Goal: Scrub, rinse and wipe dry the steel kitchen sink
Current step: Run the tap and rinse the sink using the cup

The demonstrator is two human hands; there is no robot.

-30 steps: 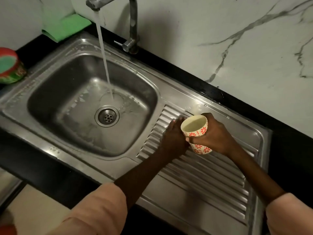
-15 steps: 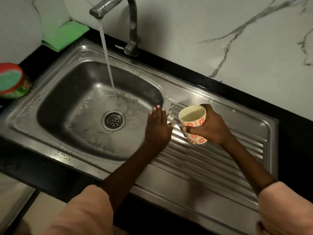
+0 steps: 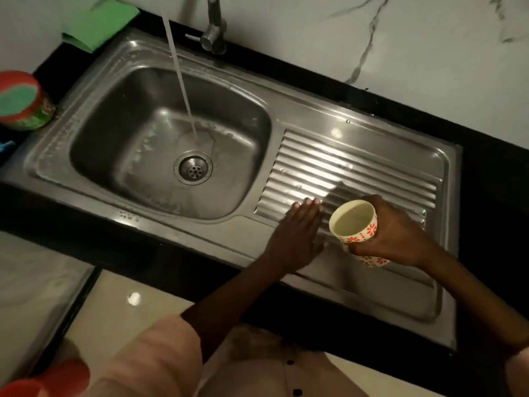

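Observation:
The steel sink (image 3: 286, 121) has a wet basin with a round drain (image 3: 193, 167) and a ribbed drainboard (image 3: 357, 170) to its right. Water runs from the tap (image 3: 213, 32) into the basin. My left hand (image 3: 297, 236) lies flat, fingers together, on the near left corner of the drainboard. My right hand (image 3: 392, 233) holds a white cup with red flowers (image 3: 353, 222) just above the drainboard; the cup holds water.
A green cloth (image 3: 100, 20) lies on the black counter behind the sink's left corner. A red and green tub (image 3: 21, 101) stands at the left edge. The marble wall (image 3: 400, 53) rises behind. A red object (image 3: 43, 379) shows at the bottom left.
My left hand has slid from the basin's right edge back onto the near part of the drainboard. The cup has moved toward me with my right hand. The view has shifted.

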